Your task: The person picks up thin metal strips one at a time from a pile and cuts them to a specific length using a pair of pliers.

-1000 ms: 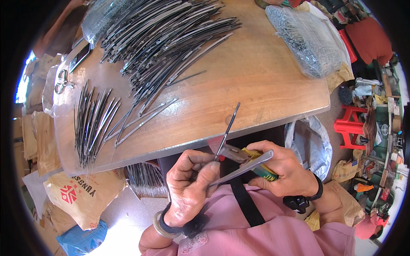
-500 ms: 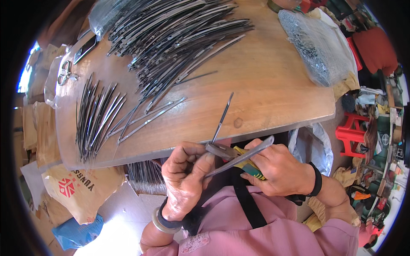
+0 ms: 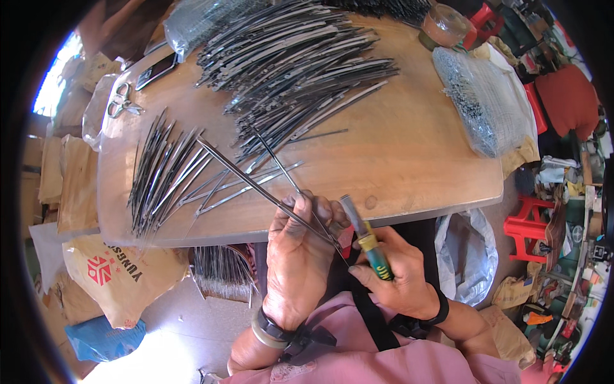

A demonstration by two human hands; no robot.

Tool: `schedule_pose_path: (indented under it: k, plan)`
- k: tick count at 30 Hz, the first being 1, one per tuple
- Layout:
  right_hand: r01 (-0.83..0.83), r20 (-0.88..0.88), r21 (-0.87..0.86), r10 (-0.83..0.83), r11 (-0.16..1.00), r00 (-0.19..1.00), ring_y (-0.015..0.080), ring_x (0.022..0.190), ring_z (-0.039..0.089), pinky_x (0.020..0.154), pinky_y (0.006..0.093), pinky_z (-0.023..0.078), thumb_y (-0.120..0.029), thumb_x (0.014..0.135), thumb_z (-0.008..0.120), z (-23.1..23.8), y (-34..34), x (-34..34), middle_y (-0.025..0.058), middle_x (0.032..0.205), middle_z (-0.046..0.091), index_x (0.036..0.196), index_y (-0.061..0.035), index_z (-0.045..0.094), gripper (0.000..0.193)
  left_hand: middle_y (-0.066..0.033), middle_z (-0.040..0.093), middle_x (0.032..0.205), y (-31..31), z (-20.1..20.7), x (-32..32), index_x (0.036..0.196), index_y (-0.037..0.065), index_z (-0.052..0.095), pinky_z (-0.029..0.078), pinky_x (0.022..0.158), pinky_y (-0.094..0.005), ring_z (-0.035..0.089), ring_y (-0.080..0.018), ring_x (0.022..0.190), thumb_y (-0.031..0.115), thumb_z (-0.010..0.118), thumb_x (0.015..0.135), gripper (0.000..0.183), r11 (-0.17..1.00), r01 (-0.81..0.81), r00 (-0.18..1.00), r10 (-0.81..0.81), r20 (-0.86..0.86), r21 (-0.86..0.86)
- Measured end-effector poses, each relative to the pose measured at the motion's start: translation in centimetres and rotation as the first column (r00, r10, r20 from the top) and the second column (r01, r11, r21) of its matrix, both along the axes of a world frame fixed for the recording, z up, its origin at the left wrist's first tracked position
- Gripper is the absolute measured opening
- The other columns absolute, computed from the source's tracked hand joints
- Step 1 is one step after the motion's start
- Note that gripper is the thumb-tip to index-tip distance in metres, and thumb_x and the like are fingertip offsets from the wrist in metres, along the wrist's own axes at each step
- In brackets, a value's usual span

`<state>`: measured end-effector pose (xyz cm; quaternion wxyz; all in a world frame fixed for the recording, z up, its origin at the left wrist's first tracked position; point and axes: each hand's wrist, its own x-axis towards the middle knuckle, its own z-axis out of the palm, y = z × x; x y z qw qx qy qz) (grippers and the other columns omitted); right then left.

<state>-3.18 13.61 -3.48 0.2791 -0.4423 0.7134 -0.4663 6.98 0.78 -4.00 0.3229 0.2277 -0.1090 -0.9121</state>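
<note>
My left hand (image 3: 297, 256) is closed on a long dark metal strip (image 3: 246, 179) that slants from the smaller pile down toward my right hand. A thinner metal strip (image 3: 276, 157) also rises from these fingers, and I cannot tell whether the two are joined. In my right hand (image 3: 400, 272) is a tool (image 3: 371, 244) with a flat metal head and a yellow-and-green handle; its head points up toward the table edge. The strips' lower ends lie close by the right thumb. On the table beyond are a large pile of metal strips (image 3: 288, 57) and a smaller fan of strips (image 3: 160, 185).
Scissors (image 3: 121, 101) and a phone (image 3: 157, 70) lie at the table's left. A plastic-wrapped bundle (image 3: 473, 102) and a round container (image 3: 444, 25) are on the right. Below the table (image 3: 422, 166) stand a box of strips (image 3: 224, 275), a paper sack (image 3: 121, 281) and a red stool (image 3: 527, 227).
My left hand has turned and now holds the long strip slanting up to the left. The tool's head has swung away from the left fingers. The whole view has shifted slightly.
</note>
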Motion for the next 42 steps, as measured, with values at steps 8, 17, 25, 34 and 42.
schedule_pose_path:
  k: [8,17,25,34,42]
  plan:
    - [-0.076,-0.072,0.061,0.080,0.995,0.994,0.0286,0.075,0.065,0.066,0.0332,0.051,-0.003,0.069,0.075,0.4,0.0,-0.3,0.0166,0.095,0.063,0.080,0.0035,0.066,0.015,-0.0059,0.052,0.082,0.2,0.4,-0.3,0.094,0.007,0.053,0.046,0.073,-0.0341,0.052,-0.0200,0.079,0.016,0.057,0.097,0.010,0.997,-0.046,0.999,0.044,0.025,0.059]
    - [-0.192,0.074,0.150,0.183,0.970,0.980,0.0232,0.076,0.066,0.067,0.0320,0.052,-0.004,0.068,0.076,1.0,0.6,-1.6,0.0119,0.095,0.064,0.074,0.0024,0.068,0.012,-0.0059,0.053,0.077,-0.9,-0.3,2.2,0.094,0.008,0.053,0.043,0.058,-0.0293,0.052,-0.0169,0.065,0.013,0.056,0.096,0.006,0.994,-0.111,0.982,0.113,0.153,-0.020]
    - [0.156,-0.118,-0.086,-0.165,0.984,0.979,0.0217,0.079,0.058,0.071,0.0320,0.046,-0.013,0.082,0.071,0.4,-1.9,-9.4,0.0112,0.089,0.059,0.080,0.0027,0.062,0.018,-0.0060,0.055,0.104,-7.7,1.7,10.3,0.126,-0.003,0.054,0.039,0.071,-0.0206,0.049,-0.0111,0.081,0.002,0.074,0.067,0.062,0.180,0.653,0.398,0.745,0.535,-0.736]
    - [0.108,-0.142,-0.056,-0.115,0.993,0.983,0.0231,0.083,0.057,0.073,0.0335,0.045,-0.009,0.077,0.075,-1.3,-2.5,-10.6,0.0116,0.087,0.058,0.080,0.0022,0.066,0.015,-0.0157,0.056,0.097,-11.0,0.9,9.4,0.116,-0.003,0.058,0.044,0.081,-0.0419,0.053,-0.0338,0.089,-0.002,0.066,0.074,0.044,-0.252,0.874,0.463,0.695,0.550,-0.416]
    - [0.084,-0.278,-0.057,-0.096,0.995,0.956,0.0230,0.074,0.060,0.064,0.0318,0.047,-0.005,0.072,0.078,-2.1,-2.6,-9.7,0.0127,0.092,0.059,0.081,0.0027,0.066,0.017,-0.0168,0.054,0.091,-10.3,-0.1,11.2,0.113,-0.005,0.060,0.044,0.076,-0.0409,0.052,-0.0325,0.083,-0.010,0.058,0.073,0.040,-0.345,0.830,0.531,0.729,0.432,-0.438]
